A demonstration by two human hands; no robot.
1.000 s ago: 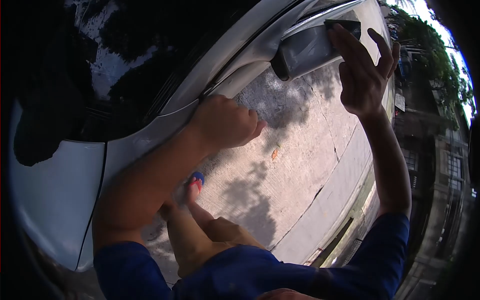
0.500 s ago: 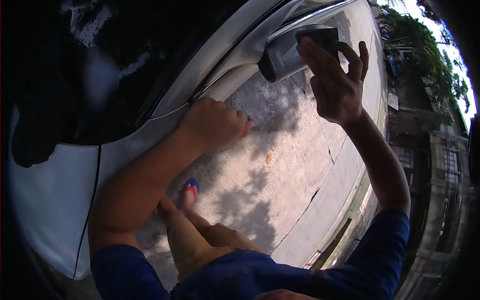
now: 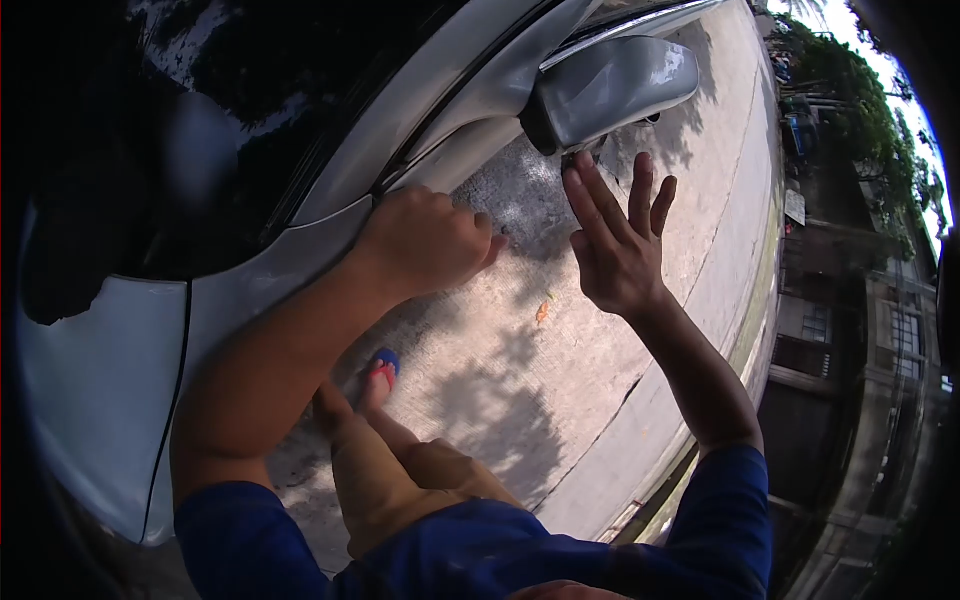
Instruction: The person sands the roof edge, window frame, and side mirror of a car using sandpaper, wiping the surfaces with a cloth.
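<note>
The grey side mirror [image 3: 625,85] juts out from the silver car [image 3: 330,235] at the upper middle. Just below its housing is my right hand [image 3: 622,245], fingers stretched and apart. A small dark patch shows at its index and middle fingertips; whether that is a held object or part of the mirror's underside, I cannot tell. My left hand [image 3: 425,243] is curled into a fist beside the car's body panel, below the mirror's base. What it holds, if anything, is hidden by its fingers.
Dark, reflective windshield glass [image 3: 230,120] fills the upper left. Below lies concrete pavement [image 3: 600,370] with an orange leaf [image 3: 543,312] and tree shadows. My foot wears a blue and red flip-flop [image 3: 384,366]. Buildings [image 3: 890,330] and trees [image 3: 870,130] stand at the right.
My right hand has moved down and left, off the mirror's outer face to below its housing. The black flat piece formerly under its fingertips is no longer plainly visible. My left hand remains closed.
</note>
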